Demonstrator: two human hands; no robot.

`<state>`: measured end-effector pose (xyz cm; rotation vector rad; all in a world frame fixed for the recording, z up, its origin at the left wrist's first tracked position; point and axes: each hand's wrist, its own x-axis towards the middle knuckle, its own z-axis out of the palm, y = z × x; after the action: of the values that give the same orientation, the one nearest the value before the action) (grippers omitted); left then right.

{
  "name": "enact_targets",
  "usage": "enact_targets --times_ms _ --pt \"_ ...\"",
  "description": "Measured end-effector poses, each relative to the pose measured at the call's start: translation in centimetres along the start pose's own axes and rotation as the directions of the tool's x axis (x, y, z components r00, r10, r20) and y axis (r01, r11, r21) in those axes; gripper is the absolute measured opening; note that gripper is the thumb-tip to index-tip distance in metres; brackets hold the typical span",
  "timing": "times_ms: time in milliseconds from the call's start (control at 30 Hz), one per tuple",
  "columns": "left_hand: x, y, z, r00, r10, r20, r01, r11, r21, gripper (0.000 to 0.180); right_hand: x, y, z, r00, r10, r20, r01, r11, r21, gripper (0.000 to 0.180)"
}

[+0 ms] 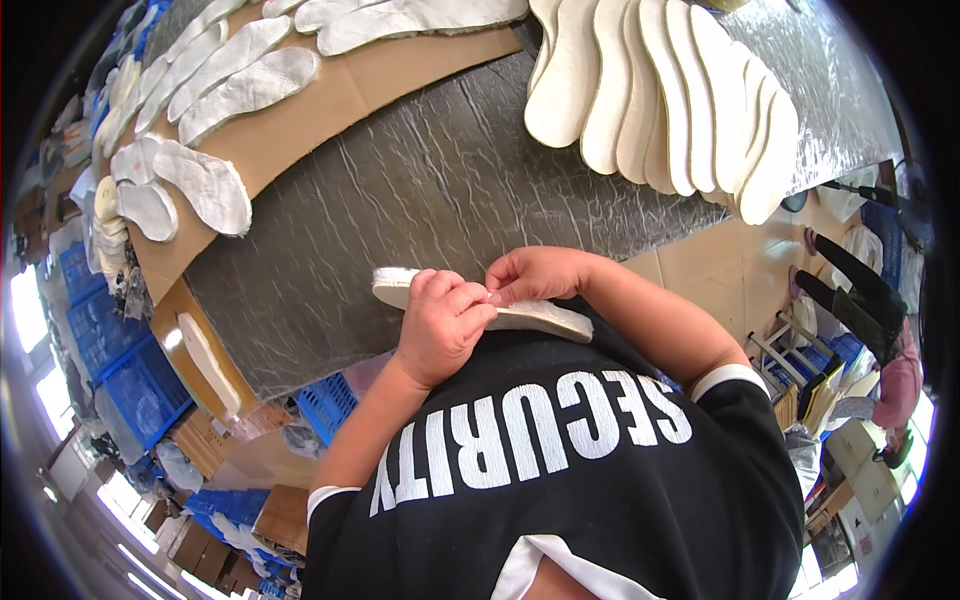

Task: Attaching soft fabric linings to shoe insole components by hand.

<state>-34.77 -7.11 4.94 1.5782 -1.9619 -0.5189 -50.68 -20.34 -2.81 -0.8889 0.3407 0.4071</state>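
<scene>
A cream, shoe-shaped insole (548, 318) with a fluffy white edge is held up close to my body, over the near edge of the dark table. My left hand (440, 322) wraps its fingers around the middle of it, knuckles up. Against the same insole, my right hand (532, 276) has thumb and fingertips pinched together at the edge, beside the left fingers. Whatever lies right between those fingertips is too small to make out. One rounded end of the insole sticks out left of my left hand, the other below my right wrist.
A fanned row of cream insoles (670, 95) lies at the far right of the table (400, 180). Fluffy white insoles (250, 95) rest on brown cardboard (345, 75) at the far left. Blue crates (140, 385) stand left; another person (880, 330) is at the right.
</scene>
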Motion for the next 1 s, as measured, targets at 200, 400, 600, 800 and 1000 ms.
enact_targets --times_ms 200,400,600,800,1000 --pt "-0.6 0.5 -0.4 0.999 -0.03 0.04 0.03 1.0 -0.005 0.024 -0.5 -2.2 1.7 0.988 0.019 -0.151 -0.075 0.923 -0.378 0.021" --pt "-0.1 0.1 -1.0 0.983 -0.04 0.177 0.044 0.999 -0.02 0.021 -0.1 -1.8 2.4 0.966 -0.126 -0.227 -0.021 0.834 -0.552 0.025" --pt "-0.4 -0.4 -1.0 0.985 -0.107 0.137 0.117 0.991 -0.07 0.016 -1.4 -1.7 1.4 0.973 -0.09 -0.213 0.001 0.922 -0.387 0.036" --pt "0.0 -1.0 -1.1 0.986 -0.041 0.161 0.058 0.993 -0.105 0.016 -2.6 -3.0 2.1 0.98 -0.124 -0.155 0.005 0.795 -0.607 0.038" --pt "-0.1 -1.2 -0.6 0.985 -0.029 0.169 0.049 0.992 -0.117 0.016 -2.0 -2.1 1.6 0.982 -0.13 -0.14 0.006 0.755 -0.656 0.032"
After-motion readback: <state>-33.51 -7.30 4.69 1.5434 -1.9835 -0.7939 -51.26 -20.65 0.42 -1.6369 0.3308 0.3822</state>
